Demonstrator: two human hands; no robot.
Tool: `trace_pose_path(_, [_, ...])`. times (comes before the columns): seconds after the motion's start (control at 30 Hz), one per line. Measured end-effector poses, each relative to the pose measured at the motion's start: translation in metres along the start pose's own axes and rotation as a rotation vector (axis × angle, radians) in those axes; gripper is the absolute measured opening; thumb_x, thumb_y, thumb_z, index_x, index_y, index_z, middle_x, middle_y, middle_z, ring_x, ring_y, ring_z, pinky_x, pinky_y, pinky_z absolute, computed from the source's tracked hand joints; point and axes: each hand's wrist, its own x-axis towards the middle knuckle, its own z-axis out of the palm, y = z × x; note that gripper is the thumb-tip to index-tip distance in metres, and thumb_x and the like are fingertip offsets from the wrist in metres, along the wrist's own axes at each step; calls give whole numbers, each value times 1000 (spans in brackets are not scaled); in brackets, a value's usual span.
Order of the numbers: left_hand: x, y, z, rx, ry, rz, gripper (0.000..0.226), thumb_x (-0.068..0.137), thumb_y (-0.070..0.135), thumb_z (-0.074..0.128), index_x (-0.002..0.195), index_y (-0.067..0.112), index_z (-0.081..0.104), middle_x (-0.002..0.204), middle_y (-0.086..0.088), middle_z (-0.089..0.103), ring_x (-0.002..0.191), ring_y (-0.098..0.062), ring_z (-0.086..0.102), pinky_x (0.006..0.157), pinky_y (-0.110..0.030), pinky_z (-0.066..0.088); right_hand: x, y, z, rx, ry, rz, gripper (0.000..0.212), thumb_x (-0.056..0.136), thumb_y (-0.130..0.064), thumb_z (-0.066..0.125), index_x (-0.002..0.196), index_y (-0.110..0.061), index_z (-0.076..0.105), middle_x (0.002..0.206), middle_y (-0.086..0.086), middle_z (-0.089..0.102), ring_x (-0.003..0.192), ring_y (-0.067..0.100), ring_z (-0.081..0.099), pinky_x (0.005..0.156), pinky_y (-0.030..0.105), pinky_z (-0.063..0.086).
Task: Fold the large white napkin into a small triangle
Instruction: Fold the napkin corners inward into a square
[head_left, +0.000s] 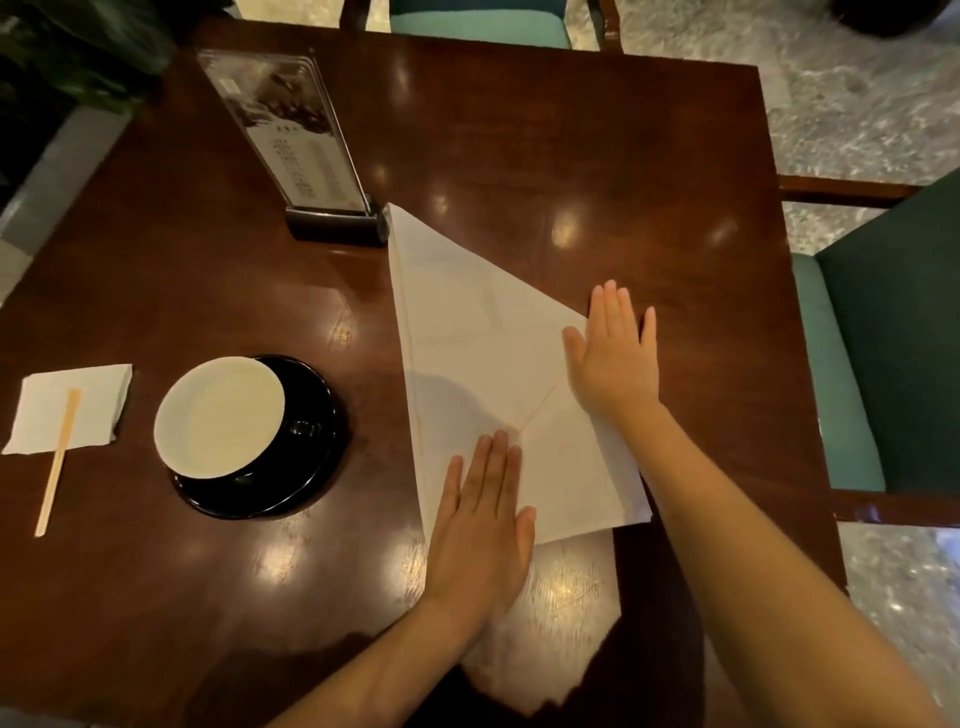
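Your left hand (480, 514) and right hand (613, 358) press flat, fingers straight, on the white napkin (467, 332), lying as a triangle on the table (571, 130). It looks thin and soft; pinch a corner.

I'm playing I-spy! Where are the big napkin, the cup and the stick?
big napkin (467, 332): head view, its flat middle.
cup (218, 415): head view, its white inside.
stick (57, 462): head view, halfway along it.
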Motion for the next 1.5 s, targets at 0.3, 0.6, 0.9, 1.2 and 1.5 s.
trace_pose_path(0.3, [1, -1, 0, -28, 4, -7, 57, 97, 33, 15, 143, 0, 26, 151, -16, 26, 141, -27, 20, 110, -47, 18, -66, -12, -15, 202, 117, -145, 59, 99, -39, 20, 148, -5, 16, 157, 12, 13, 145, 27, 7, 119, 44, 2])
trace_pose_path(0.6, [1, -3, 0, -3, -3, 26, 59, 94, 35, 23, 143, 2, 26, 152, -15, 25, 141, -26, 20, 110, -47, 18, -122, 13, 8, -5, -69, -287, 64, 97, -51, 16, 150, -16, 8, 158, 2, 4, 146, 17, 0, 117, 44, 2])
trace_pose_path(0.9, [0, -17, -1, 22, -78, 116, 67, 97, 47, 2, 145, 5, 22, 154, -13, 20, 143, -25, 16, 108, -47, 19, -114, 35, -10, 80, 57, -96, 49, 96, -33, 43, 137, -6, 42, 145, 9, 42, 131, 33, 40, 102, 44, 38])
trace_pose_path(1.2, [0, -18, 1, -20, -79, 141, 62, 99, 44, 10, 147, 6, 22, 155, -10, 18, 143, -25, 15, 109, -46, 17, -18, 6, -50, 811, -46, 333, 36, 90, -28, 58, 97, 7, 66, 94, 24, 68, 83, 39, 61, 72, 49, 51])
trace_pose_path(1.5, [9, -2, 2, -16, -119, 174, 63, 99, 45, 10, 146, 6, 24, 154, -12, 24, 142, -27, 17, 108, -47, 19, 8, 32, -43, 796, 55, 426, 19, 82, -6, 54, 76, 5, 69, 85, 16, 71, 82, 32, 64, 71, 42, 54])
